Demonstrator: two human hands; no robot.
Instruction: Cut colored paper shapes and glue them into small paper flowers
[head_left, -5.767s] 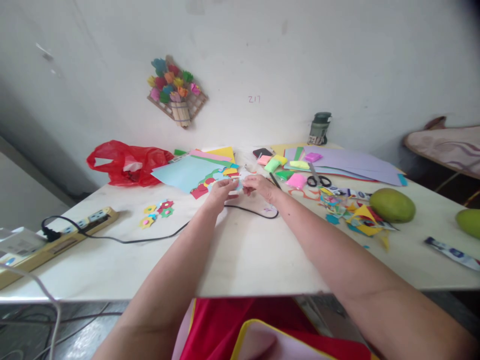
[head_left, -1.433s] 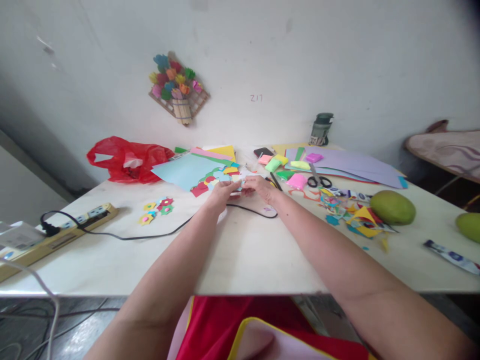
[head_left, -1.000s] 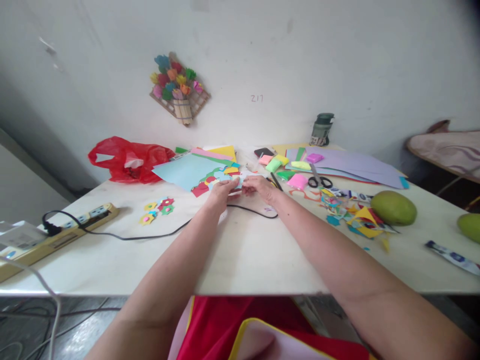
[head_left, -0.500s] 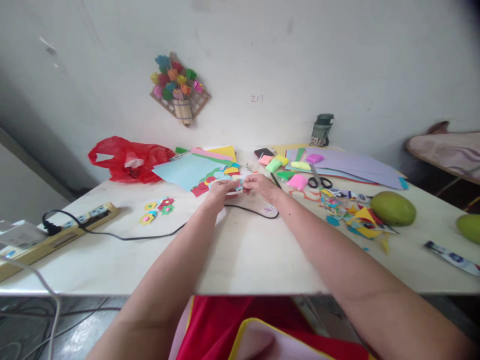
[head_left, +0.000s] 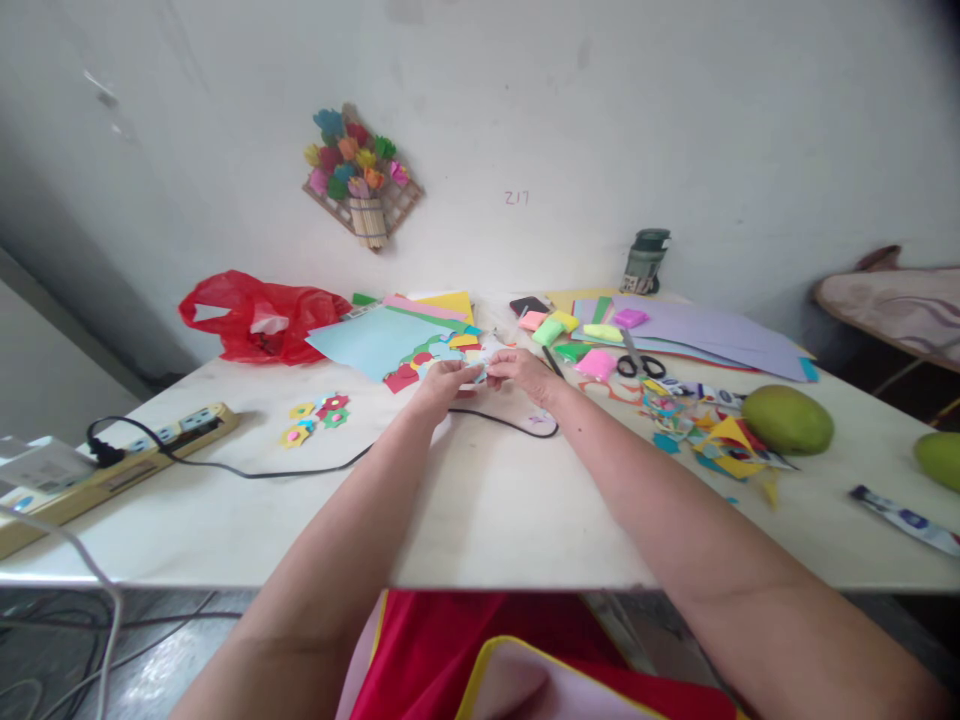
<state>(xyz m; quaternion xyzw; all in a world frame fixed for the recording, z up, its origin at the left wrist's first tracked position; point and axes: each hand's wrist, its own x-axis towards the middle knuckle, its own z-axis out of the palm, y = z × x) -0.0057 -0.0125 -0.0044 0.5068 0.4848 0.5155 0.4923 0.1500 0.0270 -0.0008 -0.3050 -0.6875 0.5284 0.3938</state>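
Note:
My left hand [head_left: 444,386] and my right hand [head_left: 521,372] meet over the middle of the white table [head_left: 480,520]. Their fingers are closed on a small light-blue paper piece [head_left: 480,370], mostly hidden by the fingertips. Coloured paper cut-outs [head_left: 421,360] in red, green and yellow lie just beyond my left hand. Small paper flowers [head_left: 332,410] are grouped on the left. Pink clay [head_left: 597,363] in a packet lies beyond my right hand, beside black-handled scissors [head_left: 640,366].
A black cable [head_left: 277,475] runs from the power strip [head_left: 120,465] under my forearms. Paper scraps [head_left: 724,445] and a green fruit [head_left: 787,419] lie on the right. A red plastic bag [head_left: 262,315] and a dark green bottle [head_left: 645,262] stand at the back.
The view has shifted very slightly. Both hands stay in place with their fingertips together; only a tiny movement of my left fingers shows.

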